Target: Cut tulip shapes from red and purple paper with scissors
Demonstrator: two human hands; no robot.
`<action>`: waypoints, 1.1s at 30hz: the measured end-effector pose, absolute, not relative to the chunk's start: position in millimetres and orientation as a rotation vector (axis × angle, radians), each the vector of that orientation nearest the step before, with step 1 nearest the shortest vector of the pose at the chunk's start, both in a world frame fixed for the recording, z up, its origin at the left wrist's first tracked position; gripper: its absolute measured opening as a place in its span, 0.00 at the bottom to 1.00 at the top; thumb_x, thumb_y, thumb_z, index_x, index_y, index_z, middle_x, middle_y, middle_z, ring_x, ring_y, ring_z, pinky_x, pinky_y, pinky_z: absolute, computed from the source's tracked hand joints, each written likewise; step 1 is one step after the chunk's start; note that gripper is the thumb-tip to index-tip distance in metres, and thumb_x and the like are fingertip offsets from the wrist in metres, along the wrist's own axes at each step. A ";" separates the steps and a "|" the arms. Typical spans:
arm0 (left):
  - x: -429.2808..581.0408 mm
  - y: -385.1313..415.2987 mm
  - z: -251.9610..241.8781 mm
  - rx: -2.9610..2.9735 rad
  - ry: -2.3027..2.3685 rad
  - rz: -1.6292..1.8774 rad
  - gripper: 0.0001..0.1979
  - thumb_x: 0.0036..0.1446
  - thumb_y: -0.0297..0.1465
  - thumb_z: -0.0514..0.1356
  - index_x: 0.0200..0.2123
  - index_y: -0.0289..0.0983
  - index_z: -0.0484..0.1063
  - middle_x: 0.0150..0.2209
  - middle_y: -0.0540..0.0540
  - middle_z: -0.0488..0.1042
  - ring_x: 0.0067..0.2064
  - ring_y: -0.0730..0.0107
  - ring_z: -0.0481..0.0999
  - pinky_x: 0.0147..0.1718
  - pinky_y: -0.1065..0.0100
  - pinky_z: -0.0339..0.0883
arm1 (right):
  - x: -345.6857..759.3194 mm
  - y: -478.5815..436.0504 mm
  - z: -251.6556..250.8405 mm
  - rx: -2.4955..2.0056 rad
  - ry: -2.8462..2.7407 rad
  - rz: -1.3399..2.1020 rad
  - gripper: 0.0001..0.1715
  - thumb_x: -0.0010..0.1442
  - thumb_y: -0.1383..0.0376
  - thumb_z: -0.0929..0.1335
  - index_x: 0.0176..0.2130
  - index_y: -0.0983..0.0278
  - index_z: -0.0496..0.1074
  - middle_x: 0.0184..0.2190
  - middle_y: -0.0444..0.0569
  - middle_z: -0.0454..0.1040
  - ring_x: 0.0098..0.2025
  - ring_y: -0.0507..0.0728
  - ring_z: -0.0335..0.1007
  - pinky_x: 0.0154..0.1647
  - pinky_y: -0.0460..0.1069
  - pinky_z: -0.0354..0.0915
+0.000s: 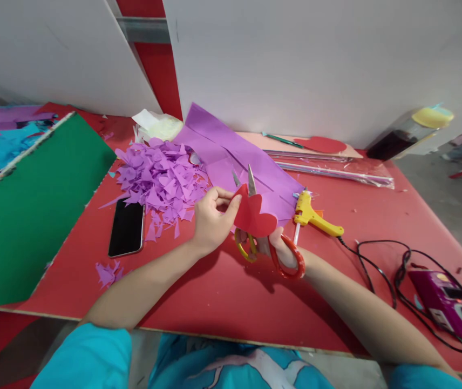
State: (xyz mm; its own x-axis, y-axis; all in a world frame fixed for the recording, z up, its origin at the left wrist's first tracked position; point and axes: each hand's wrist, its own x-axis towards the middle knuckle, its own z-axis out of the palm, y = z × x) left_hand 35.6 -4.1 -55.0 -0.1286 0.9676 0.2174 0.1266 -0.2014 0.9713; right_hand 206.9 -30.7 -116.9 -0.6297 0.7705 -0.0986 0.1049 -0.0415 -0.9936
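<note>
Pinched tight, the left hand (212, 219) has thumb and fingertips closed on the left edge of the red paper shape (255, 217), a lobed, heart-like cutout held up over the table. From the head camera, the right hand (283, 249) sits just under that shape, fingers threaded through the loops of the scissors (298, 263) and wrapped firmly around them. One loop is orange, the other yellow. The blades point away from the person and stand parted, their tips poking up behind the top of the red paper shape, which lies across the scissors and hides their pivot.

Now everything else, taken from the scissors. Just to the right lies a yellow glue gun (314, 216), its black cable (380, 275) trailing further right to a purple device (445, 300) near the table's corner. Directly beyond the blades a purple sheet (223, 151) spreads out, with folds showing. Beyond and to the left of the scissors, a heap of purple scraps (160, 178) is piled up, and a black phone (127, 227) lies face up well to the left, touching the heap's edge. Further left again, a big green sheet (32, 205) overhangs the red table (223, 297). Far beyond and to the right, clear-wrapped rolls (336, 170) lie along the wall, with a bottle (405, 135) on its side past them.
</note>
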 end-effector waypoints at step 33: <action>36.8 -4.1 -55.8 1.402 1.311 1.383 0.07 0.51 0.31 0.61 0.25 0.37 0.66 0.23 0.49 0.75 0.25 0.74 0.75 0.24 0.73 0.67 | 194.9 -35.6 -105.8 -0.833 -1.530 1.859 0.37 0.58 0.37 0.49 0.32 0.61 0.66 0.22 0.48 0.66 0.21 0.54 0.61 0.23 0.51 0.62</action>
